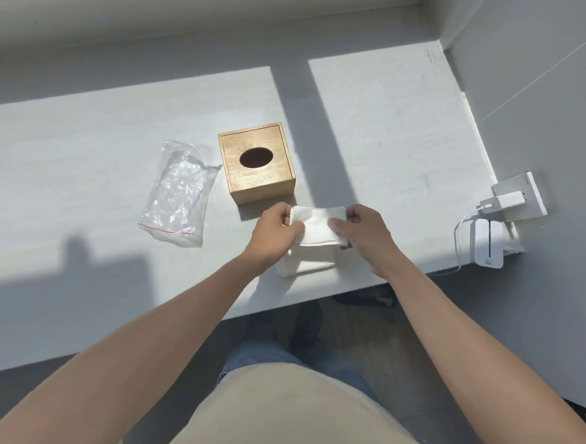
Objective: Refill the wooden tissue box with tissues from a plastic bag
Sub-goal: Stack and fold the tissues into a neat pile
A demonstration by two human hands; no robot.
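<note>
You are partway through the refill, by the look of things. The plastic bag (176, 194) lies flat and seemingly emptied on the bench (75, 159), to the left of the wooden tissue box (257, 165), so the tissues appear to be already out of it. The box itself stands shut, lid on, and nothing white shows through its dark oval slot; as far as you can see, none of the tissues are inside yet. That is what remains: get the box open, load the tissues, close it and draw one up through the slot.

Your left hand (273, 235) pinches the left end of a folded tissue (316, 225), and your right hand (360, 231) pinches its right end, both closed on it between thumb and fingers. You hold it just above the bench, directly in front of the box and near the bench's front edge. Beneath it a small stack of tissues (304, 265) rests on the bench, partly hidden by your hands.

The held tissue's long axis runs left to right, roughly parallel to the box's near face, its broad side tilted up toward you. The oval slot's long axis also runs left to right. The bag's long axis runs diagonally, its red-lined end toward you.
</note>
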